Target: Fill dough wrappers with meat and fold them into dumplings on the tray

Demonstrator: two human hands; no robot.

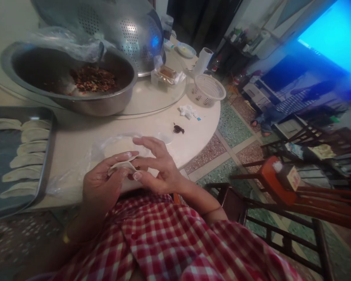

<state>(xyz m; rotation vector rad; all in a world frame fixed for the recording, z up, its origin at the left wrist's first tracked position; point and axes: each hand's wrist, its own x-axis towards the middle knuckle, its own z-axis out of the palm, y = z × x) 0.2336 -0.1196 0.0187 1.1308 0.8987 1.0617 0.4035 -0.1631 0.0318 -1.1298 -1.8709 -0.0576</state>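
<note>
A pale, folded dumpling point(123, 165) is in front of me, close to the table's near edge. Around its left side my left hand point(102, 183) is closed, with the fingers behind and the thumb in front. At its right end is my right hand point(162, 168), thumb and fingertips closed on the edge while the upper fingers stretch outward. Just beyond my hands lies a clear plastic bag point(96, 150) with pale, flat dough in it. To the left, a metal tray point(1, 150) carries several folded dumplings point(29, 160).
A large metal bowl point(105, 102) of chopped filling point(93, 79) stands behind the tray, near a big perforated colander point(128, 33). Further right are a clear box point(167, 74), a white basket point(210, 89), crumpled tissue point(187, 111) and a dark scrap point(178, 128). Wooden chairs point(276, 179) stand right.
</note>
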